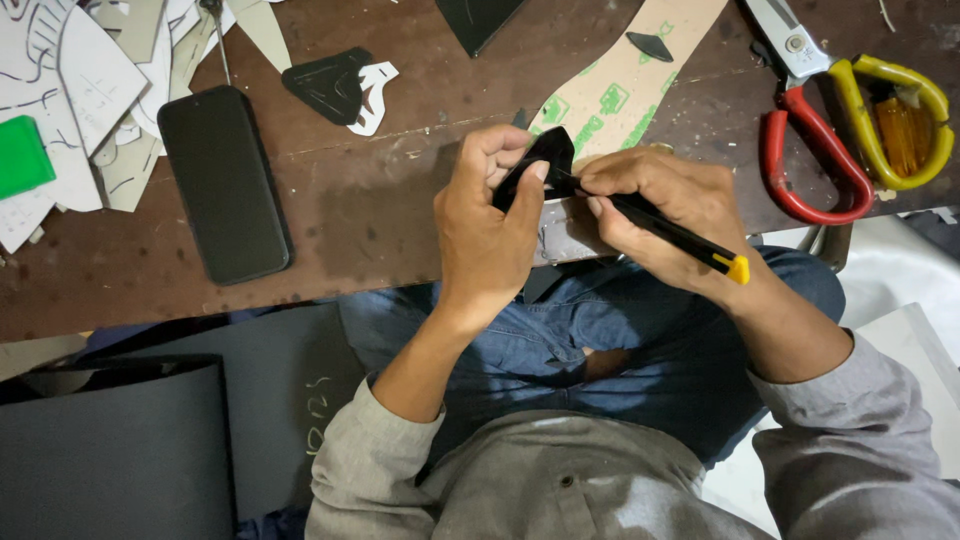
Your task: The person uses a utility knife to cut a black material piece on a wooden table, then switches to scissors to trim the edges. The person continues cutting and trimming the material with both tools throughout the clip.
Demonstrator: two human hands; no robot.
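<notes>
My left hand pinches a small black cut-out piece of sheet material just above the near edge of a brown table. My right hand grips a black craft knife with a yellow end, and the blade end meets the black piece between my two hands. Both hands touch at the fingertips. The blade tip itself is hidden by my fingers.
A black phone lies at left beside white paper patterns and a green block. Large red-and-yellow-handled scissors lie at right. A cardboard strip, black offcuts and dark sheets near my lap surround me.
</notes>
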